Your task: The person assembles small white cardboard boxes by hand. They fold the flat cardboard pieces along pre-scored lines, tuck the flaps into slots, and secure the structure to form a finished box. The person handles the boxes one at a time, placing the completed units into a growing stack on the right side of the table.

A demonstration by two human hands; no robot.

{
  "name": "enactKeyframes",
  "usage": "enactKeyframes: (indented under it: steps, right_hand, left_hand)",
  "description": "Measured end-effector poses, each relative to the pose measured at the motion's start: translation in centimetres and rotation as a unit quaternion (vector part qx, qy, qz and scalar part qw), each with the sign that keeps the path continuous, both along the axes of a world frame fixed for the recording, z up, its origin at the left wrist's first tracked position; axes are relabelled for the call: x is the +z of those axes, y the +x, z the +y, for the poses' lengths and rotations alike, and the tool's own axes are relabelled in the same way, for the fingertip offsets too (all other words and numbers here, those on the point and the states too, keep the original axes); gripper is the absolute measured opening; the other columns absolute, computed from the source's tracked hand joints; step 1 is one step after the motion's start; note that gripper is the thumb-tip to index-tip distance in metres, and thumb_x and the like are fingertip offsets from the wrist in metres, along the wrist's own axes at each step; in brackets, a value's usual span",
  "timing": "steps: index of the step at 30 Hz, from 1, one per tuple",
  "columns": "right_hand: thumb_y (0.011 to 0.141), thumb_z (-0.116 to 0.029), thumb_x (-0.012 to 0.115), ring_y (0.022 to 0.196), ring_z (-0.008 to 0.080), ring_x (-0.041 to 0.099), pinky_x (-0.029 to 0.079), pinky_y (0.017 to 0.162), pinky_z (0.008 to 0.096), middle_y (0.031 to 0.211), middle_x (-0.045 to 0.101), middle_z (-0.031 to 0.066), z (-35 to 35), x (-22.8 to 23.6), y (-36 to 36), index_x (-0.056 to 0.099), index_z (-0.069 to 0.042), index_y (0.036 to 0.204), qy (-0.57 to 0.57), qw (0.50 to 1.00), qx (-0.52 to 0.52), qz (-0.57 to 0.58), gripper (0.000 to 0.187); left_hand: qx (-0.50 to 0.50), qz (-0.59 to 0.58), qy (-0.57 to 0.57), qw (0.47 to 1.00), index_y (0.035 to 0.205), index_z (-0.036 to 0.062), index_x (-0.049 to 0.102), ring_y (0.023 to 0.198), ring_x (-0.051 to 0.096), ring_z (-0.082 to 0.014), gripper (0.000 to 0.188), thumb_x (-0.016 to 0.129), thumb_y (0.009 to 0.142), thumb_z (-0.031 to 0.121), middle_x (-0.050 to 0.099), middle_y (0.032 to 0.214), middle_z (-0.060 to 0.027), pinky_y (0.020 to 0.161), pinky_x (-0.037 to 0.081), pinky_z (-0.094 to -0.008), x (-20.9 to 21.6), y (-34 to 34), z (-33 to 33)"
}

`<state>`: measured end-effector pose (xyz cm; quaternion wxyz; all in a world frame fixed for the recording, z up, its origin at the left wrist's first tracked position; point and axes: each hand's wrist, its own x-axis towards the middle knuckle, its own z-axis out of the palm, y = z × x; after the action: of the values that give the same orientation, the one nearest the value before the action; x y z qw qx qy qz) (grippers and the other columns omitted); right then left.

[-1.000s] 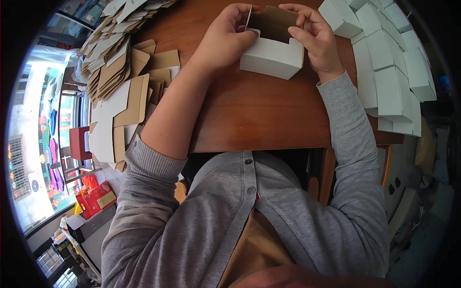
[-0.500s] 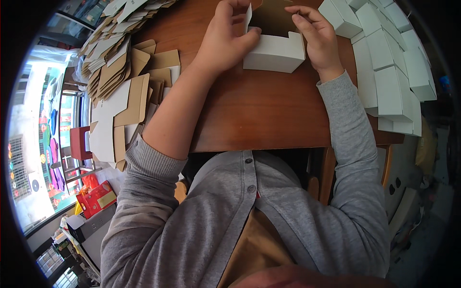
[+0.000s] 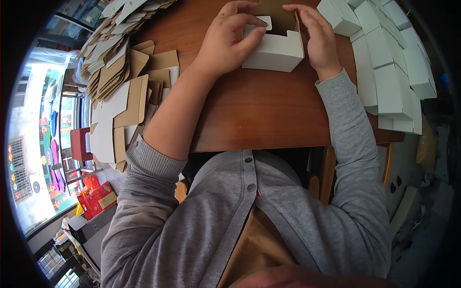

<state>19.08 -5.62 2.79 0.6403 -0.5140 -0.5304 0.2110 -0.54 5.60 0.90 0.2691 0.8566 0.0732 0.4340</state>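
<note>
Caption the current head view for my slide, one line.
Left hand and right hand at an open white cardboard box, flattened cartons left, white boxes right.

A maroon box (image 3: 80, 144) and a red package (image 3: 98, 200) sit at left, near a bright window (image 3: 34, 129)

Clearances about open white box (image 3: 272, 54). Near side of box: broad bare strip of tabletop (image 3: 261, 113), passable, flanked by both forearms. Left of box: left hand (image 3: 229, 41) blocks direct approach; beyond it, narrow lane of tabletop, then pile of flattened cartons (image 3: 117, 108). Right of box: right hand (image 3: 321, 43) close alongside; slim gap, then stack of white boxes (image 3: 391, 79) as barrier. Above box: mouth uncovered between hands, far brown panel (image 3: 277, 17) upright behind.
</note>
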Motion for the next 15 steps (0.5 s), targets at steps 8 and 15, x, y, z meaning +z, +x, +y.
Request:
enactKeyframes:
  steps: [8,15]
  right_hand:
    - [0.108,-0.008,0.048,0.099,0.0097,0.066,0.054,0.089,0.0254,0.112,0.072,0.0054,1.1,-3.0,2.7,0.07,-0.001,0.125,-0.021,0.994,0.071,0.085,0.029]
    - [0.108,-0.005,0.047,0.102,0.0111,0.067,0.055,0.093,0.0264,0.119,0.073,0.006,1.7,-3.3,2.2,0.071,0.0,0.124,-0.006,0.997,0.056,0.051,0.029]
  left_hand:
    - [-0.094,0.06,-0.448,0.887,0.132,0.0007,0.064,0.096,0.066,-0.0132,0.033,0.067,0.101,0.013,0.071,0.109,-0.0076,0.086,0.054,-0.0288,-1.4,0.7,0.9]
    - [-0.098,0.022,-0.438,0.893,0.14,0.0005,0.052,0.112,0.064,-0.0209,0.046,0.068,0.098,0.009,0.065,0.124,-0.0143,0.096,0.051,-0.0323,-2.9,1.1,2.1]
